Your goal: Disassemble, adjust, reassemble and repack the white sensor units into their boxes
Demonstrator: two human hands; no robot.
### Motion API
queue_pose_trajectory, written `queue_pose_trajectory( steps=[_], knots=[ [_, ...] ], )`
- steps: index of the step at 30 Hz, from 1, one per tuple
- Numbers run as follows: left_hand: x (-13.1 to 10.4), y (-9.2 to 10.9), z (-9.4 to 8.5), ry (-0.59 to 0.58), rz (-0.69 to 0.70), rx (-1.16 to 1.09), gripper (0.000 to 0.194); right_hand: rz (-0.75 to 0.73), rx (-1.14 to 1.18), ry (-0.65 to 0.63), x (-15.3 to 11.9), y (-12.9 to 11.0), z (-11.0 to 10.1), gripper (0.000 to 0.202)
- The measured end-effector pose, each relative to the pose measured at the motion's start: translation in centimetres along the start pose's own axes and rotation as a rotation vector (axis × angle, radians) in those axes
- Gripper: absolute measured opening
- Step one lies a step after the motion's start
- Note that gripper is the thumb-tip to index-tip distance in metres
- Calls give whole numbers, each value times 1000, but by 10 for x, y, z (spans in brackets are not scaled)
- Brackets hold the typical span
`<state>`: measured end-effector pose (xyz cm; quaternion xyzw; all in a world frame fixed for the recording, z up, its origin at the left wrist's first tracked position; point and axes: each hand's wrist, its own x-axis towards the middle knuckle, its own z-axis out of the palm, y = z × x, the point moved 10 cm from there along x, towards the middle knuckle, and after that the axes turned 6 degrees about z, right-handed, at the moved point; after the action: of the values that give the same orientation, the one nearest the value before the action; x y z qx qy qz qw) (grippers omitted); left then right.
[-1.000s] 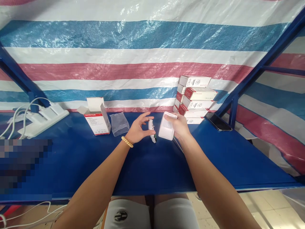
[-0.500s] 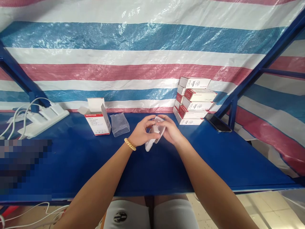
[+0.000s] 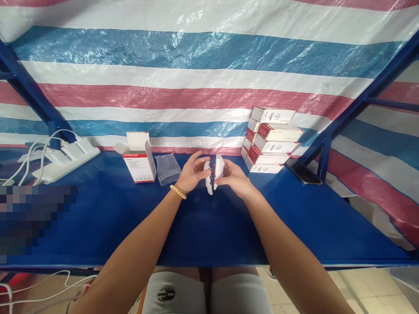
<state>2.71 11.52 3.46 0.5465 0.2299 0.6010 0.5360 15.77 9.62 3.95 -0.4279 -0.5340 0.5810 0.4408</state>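
1. And now the two pieces are seen edge-on: half a second ago they overlapped in view, tilted between the fingers; now they are stood almost upright, face to face, at the centre of the frame.
2. A second ago the white shell [image 3: 219, 168] was held with its broad side shown to the camera, well apart from its partner; now it has been turned sideways and brought in close.
3. By the left hand [image 3: 193, 175], just left of centre, the slim white part [image 3: 208, 179] is being pinched, thumb on the near side, fingers at the upper end; the hand is only partly closed.
4. By the right hand [image 3: 237, 179], right of centre, the shell is grasped between thumb and curled fingers.
5. A narrow gap is shown between the pieces near the top; whether they are touching lower down cannot be told.
6. The shell is seen as smooth, white and wedge-like; on the slim part small dark details are shown along the inner side.
7. Both are held above the blue table [image 3: 212, 235], the clear bag [image 3: 167, 169] and open box [image 3: 140, 169] being left of centre, the stacked boxes [image 3: 271, 141] at right.
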Motion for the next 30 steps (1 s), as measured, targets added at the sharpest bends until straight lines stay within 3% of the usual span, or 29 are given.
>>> queue_pose_trajectory(
  steps=[5,12,30],
  knots=[
    [1,-1,3,-90,11,32,98,-70,-280,-68,3,0,0,76],
    [-2,-7,3,-91,-78,43,101,-118,-500,-150,-2,-4,4,82],
    [-3,0,4,-59,-38,93,103,-158,-565,-165,-3,-3,3,83]
  ],
)
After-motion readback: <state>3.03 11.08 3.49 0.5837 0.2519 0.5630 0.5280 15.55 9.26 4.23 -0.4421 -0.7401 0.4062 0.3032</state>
